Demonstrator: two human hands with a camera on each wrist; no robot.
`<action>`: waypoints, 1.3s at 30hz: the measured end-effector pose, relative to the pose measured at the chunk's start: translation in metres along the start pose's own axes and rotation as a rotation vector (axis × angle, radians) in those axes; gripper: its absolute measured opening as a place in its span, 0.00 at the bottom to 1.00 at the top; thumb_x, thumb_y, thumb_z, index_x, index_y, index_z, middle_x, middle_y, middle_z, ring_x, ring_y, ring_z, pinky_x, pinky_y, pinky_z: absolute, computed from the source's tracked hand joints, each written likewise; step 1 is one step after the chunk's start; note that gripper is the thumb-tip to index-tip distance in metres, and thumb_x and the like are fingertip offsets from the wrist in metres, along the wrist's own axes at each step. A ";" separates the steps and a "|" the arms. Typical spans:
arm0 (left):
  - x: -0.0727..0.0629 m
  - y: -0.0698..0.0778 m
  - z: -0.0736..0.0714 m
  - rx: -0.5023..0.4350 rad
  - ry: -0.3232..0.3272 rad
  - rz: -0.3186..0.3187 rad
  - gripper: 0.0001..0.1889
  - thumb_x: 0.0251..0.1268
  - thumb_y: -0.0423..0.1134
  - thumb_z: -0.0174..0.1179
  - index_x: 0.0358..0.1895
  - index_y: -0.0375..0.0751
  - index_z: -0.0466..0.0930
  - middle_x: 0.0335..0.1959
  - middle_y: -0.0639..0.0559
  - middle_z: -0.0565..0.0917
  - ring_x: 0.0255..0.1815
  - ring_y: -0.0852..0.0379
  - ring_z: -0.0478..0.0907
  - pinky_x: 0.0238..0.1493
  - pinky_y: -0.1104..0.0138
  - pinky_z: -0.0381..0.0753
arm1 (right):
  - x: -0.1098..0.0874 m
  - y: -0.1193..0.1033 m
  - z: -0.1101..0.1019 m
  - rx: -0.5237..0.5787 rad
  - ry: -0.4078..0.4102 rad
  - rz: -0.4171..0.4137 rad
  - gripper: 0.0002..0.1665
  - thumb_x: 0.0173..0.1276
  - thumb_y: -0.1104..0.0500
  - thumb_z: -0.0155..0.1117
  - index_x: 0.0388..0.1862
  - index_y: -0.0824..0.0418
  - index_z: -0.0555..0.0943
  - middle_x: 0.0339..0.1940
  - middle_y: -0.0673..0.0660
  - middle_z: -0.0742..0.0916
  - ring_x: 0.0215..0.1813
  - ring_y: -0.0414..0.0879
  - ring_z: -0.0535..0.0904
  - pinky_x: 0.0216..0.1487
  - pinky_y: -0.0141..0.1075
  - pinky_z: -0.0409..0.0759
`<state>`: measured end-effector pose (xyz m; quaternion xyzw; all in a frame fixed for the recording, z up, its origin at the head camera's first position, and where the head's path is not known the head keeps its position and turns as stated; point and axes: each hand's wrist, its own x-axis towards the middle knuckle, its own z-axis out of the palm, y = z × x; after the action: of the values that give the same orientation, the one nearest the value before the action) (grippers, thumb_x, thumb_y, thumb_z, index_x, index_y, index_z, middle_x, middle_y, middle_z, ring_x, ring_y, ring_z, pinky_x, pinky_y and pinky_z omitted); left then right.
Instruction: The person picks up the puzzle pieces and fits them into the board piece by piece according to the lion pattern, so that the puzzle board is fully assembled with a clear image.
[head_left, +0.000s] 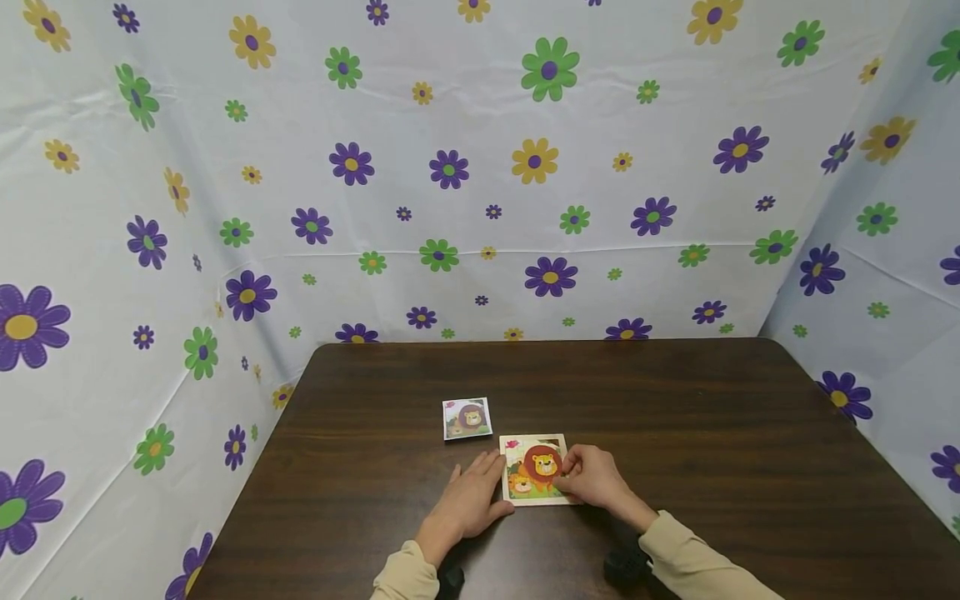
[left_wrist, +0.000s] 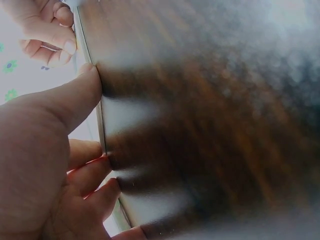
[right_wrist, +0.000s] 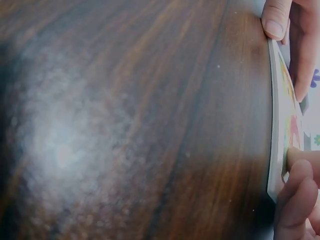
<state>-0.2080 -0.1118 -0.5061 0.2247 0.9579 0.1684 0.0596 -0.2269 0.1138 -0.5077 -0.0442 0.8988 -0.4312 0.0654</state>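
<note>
A square lion jigsaw puzzle (head_left: 534, 471) in a pale wooden frame lies flat on the table. My left hand (head_left: 471, 496) lies against its left side, fingers mostly straight, the thumb at the lower left corner; in the left wrist view its fingertips (left_wrist: 92, 75) touch the frame's edge. Over the puzzle's right side, my right hand (head_left: 594, 477) has its fingers curled and pinches what seems to be a puzzle piece, mostly hidden by the fingers. Seen from the right wrist, a thumb (right_wrist: 302, 159) touches the picture near the frame's edge (right_wrist: 276, 170).
Beyond the left hand lies a small square card (head_left: 467, 418) with a matching lion picture. The brown wooden table (head_left: 675, 400) has rounded far corners. White cloth (head_left: 495, 100) with purple, green and yellow flowers hangs behind and at both sides.
</note>
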 end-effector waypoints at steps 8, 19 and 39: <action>0.000 0.001 0.000 0.005 -0.006 -0.003 0.38 0.59 0.53 0.65 0.68 0.37 0.66 0.69 0.43 0.68 0.70 0.44 0.62 0.62 0.40 0.63 | 0.002 0.008 -0.007 -0.070 -0.067 -0.204 0.10 0.52 0.63 0.74 0.25 0.61 0.78 0.16 0.47 0.76 0.18 0.36 0.70 0.19 0.29 0.69; 0.000 -0.003 0.002 -0.009 -0.022 -0.016 0.37 0.60 0.54 0.64 0.69 0.37 0.66 0.70 0.43 0.67 0.71 0.44 0.62 0.62 0.39 0.62 | 0.004 0.019 -0.013 -0.111 -0.113 -0.446 0.03 0.55 0.63 0.74 0.31 0.58 0.90 0.40 0.56 0.89 0.42 0.48 0.85 0.37 0.31 0.80; 0.000 -0.006 0.006 -0.005 -0.037 -0.010 0.37 0.61 0.54 0.63 0.69 0.38 0.66 0.69 0.43 0.67 0.70 0.44 0.62 0.61 0.40 0.63 | -0.004 0.015 -0.005 -0.123 -0.106 -0.413 0.03 0.55 0.65 0.74 0.30 0.62 0.90 0.41 0.59 0.89 0.45 0.56 0.85 0.40 0.37 0.82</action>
<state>-0.2090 -0.1151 -0.5133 0.2229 0.9573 0.1666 0.0785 -0.2239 0.1277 -0.5163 -0.2537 0.8906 -0.3768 0.0198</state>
